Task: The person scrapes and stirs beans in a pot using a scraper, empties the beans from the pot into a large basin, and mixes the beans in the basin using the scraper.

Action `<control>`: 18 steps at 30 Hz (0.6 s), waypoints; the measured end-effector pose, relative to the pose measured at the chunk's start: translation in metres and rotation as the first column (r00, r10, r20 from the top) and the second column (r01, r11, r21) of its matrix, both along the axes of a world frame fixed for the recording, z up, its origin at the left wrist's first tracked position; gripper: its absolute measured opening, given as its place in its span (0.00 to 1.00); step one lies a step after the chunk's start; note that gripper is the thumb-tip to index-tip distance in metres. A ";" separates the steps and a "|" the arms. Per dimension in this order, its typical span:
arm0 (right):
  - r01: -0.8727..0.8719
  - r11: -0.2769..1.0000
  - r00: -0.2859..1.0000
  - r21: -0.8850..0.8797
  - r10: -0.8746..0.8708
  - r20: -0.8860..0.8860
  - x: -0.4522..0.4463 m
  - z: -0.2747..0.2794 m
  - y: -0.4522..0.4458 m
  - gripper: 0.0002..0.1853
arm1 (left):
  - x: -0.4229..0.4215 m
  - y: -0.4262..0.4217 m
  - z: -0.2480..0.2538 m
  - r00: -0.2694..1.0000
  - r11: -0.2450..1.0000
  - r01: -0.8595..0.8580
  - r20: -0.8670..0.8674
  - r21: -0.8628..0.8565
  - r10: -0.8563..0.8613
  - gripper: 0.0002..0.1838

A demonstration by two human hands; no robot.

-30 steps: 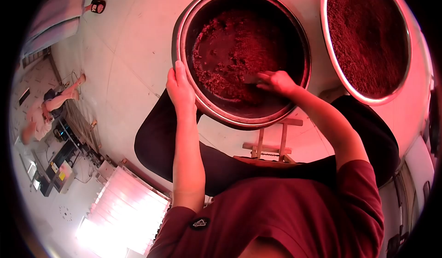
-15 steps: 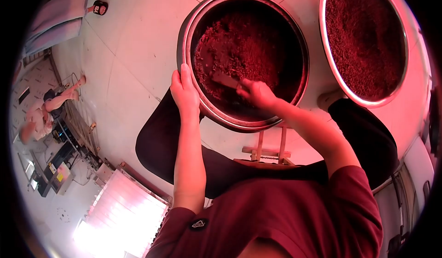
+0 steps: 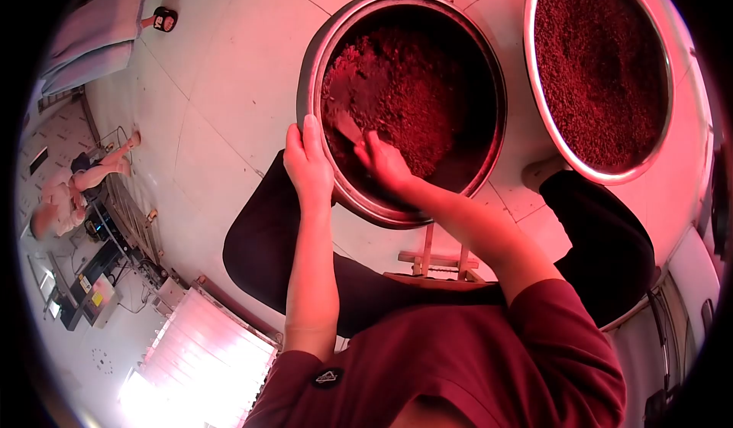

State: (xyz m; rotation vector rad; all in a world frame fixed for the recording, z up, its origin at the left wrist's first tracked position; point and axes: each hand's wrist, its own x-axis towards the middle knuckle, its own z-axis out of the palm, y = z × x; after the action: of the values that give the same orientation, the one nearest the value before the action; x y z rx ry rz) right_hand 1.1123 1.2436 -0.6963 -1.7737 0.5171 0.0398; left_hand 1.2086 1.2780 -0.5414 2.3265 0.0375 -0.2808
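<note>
At the frame's upper centre, my left grip (image 3: 309, 164) holds a round pot (image 3: 479, 96) by its rim, my right grip (image 3: 385, 163) a flat scraper (image 3: 348, 128) among dark grains (image 3: 427, 111), which might spill if a hard push tipped it.

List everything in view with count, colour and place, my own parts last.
pot: 1, dark, upper centre
pot grains: uncounted, dark red, inside pot
pan: 1, silvery rim, upper right
pan grains: uncounted, dark red, inside pan
flat tool: 1, pinkish, over pot grains
wooden frame: 1, brown, below pot
other people: 2, pale clothes, far left
slippers: 2, black, upper left
floor: 1, pale, throughout
shirt: 1, dark red, bottom
left hand: 1, red-lit, pot's left rim
right hand: 1, red-lit, holding flat tool
</note>
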 end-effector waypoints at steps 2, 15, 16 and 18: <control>0.143 0.988 0.982 0.062 -0.134 -0.135 0.036 0.010 -0.004 0.19 | 0.000 -0.001 0.001 1.000 1.000 -0.025 -0.009 -0.015 0.025 0.22; -0.675 0.730 0.690 -0.106 0.574 -0.442 -0.015 0.061 -0.059 0.12 | -0.005 -0.002 0.004 0.997 0.997 0.066 0.031 0.033 -0.067 0.20; -0.755 0.647 0.597 -0.109 0.609 -0.522 -0.033 0.058 -0.062 0.11 | -0.005 -0.002 0.005 0.996 0.996 0.084 0.028 0.036 -0.085 0.20; -0.842 0.520 0.487 -0.141 0.622 -0.613 -0.060 0.044 -0.079 0.11 | -0.007 -0.002 0.005 0.990 0.991 0.123 0.060 0.052 -0.126 0.20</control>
State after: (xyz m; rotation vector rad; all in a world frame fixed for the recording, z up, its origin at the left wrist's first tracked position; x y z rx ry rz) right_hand 1.0525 1.1649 -0.6525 -2.3251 0.0171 1.1413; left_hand 1.2021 1.2758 -0.5362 2.3878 -0.1337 -0.2711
